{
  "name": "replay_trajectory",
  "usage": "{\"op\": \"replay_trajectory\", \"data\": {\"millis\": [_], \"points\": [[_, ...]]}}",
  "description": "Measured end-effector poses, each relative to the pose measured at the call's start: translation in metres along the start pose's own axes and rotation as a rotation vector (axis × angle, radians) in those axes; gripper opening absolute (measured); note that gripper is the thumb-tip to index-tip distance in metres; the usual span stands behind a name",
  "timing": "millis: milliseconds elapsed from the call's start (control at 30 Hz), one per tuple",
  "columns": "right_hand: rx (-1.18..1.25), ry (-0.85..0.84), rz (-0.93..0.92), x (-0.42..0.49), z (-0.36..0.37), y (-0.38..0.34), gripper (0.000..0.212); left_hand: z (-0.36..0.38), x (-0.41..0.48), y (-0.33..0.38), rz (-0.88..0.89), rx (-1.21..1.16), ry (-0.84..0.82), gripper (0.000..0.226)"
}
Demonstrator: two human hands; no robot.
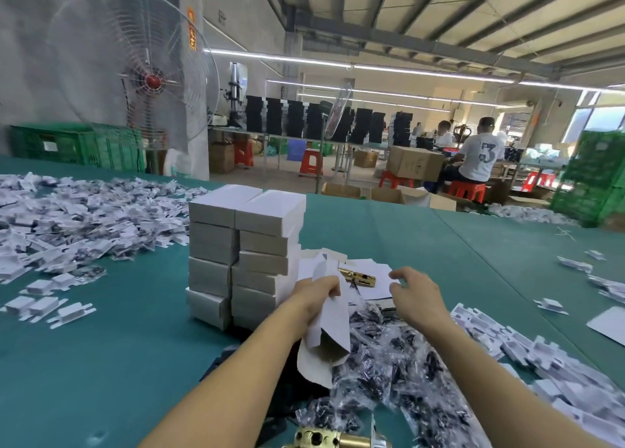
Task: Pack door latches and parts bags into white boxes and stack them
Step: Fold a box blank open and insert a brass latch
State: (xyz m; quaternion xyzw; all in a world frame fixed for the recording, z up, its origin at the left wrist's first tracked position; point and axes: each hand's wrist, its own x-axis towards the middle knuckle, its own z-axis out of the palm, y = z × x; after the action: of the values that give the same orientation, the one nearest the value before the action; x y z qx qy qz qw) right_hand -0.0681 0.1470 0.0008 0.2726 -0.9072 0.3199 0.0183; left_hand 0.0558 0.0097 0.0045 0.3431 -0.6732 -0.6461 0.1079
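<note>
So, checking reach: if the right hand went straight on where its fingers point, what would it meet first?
Probably the brass door latch, lying just ahead of the right hand, though depth is unclear.

The table cover [101, 363] in the lower left looks like matt teal cloth, possibly felt; its weave is too blurred to tell. The stacked boxes [243, 244] at centre are smooth, matt white card. The open box [329, 332] just right of them is white outside and raw grey-brown card inside. The parts bags [406, 356] in the lower right are clear, crinkled, glossy plastic. The latch [358, 276] at centre and the second latch [324, 441] at the bottom edge are polished brass-coloured metal. The fan guard [132, 65] in the upper left is thin metal wire.
</note>
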Motion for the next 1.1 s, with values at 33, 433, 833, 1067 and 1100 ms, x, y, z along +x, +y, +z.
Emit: {"op": "replay_trajectory", "data": {"millis": [33,433,833,1067,1100], "points": [[0.068,0.005,0.000,-0.006,-0.002,-0.005,0.033,-0.001,-0.007,0.005,0.021,-0.035,-0.006,0.035],[0.598,-0.209,-0.229,-0.100,-0.014,-0.066,0.030,-0.003,-0.090,0.006,0.240,-0.486,-0.312,0.069],[0.964,-0.061,-0.334,-0.120,-0.028,-0.058,0.033,-0.004,-0.106,-0.012,0.764,-0.043,0.258,0.091],[1.017,0.003,-0.447,-0.132,-0.039,-0.067,0.032,-0.003,-0.114,-0.018,0.853,0.474,0.374,0.111],[0.997,0.011,-0.446,-0.131,-0.036,-0.067,0.035,-0.001,-0.113,-0.021,0.854,0.512,0.378,0.107]]}}
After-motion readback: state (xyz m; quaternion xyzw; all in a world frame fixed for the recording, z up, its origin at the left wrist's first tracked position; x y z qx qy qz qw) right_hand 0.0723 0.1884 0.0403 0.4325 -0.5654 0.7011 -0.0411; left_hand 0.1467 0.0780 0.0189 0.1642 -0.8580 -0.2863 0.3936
